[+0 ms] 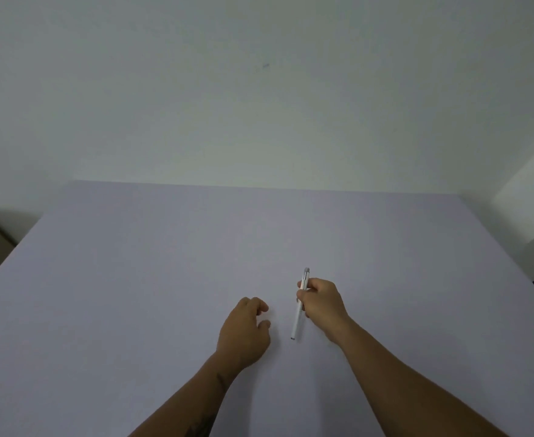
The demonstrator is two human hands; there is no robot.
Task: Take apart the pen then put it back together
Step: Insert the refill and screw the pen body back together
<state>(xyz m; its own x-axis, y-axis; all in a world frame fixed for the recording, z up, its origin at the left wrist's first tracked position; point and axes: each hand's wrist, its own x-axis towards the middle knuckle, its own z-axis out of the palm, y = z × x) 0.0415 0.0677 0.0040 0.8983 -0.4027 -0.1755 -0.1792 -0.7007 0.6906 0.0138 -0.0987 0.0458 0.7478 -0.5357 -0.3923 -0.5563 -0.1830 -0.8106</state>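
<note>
2 bare forearms, no sleeves, dark tattoo on left forearm (202,428)

Dim, even light, soft overall focus, faint shadows, wide-angle edge stretching.

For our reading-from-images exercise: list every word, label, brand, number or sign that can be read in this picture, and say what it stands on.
None can be read.
The pen, held in the right hand: no legible print; too small and blurred to tell.
The left hand holds nothing.
The table: plain, no text.
The wall: only a faint blue smudge, not lettering.
</note>
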